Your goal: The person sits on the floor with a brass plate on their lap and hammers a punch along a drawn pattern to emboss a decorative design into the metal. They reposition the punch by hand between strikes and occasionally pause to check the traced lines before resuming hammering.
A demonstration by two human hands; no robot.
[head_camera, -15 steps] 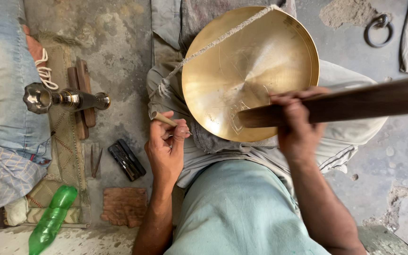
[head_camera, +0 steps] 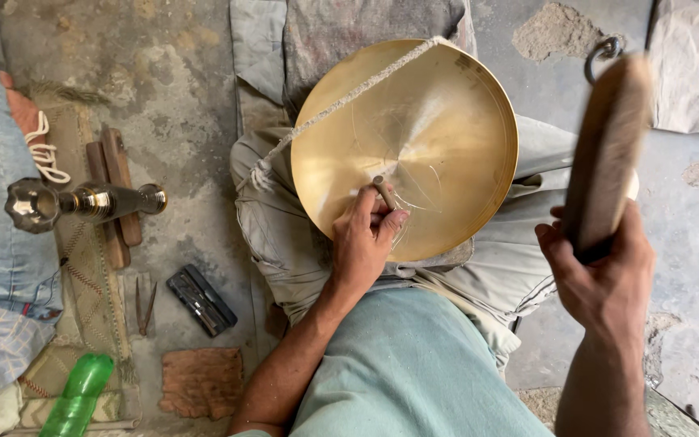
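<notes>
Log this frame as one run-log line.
left hand: pinches small metal punch on round brass plate | right hand: grips raised wooden mallet | rope across plate

There is a single view, from a camera worn on the person's head, looking almost straight down. It sits close above the lap, so the brass dish (head_camera: 406,146) fills the upper middle of the frame and the person's own forearms rise from the bottom edge. The concrete floor (head_camera: 180,97) shows on both sides, reaching to the left and right frame edges.
</notes>
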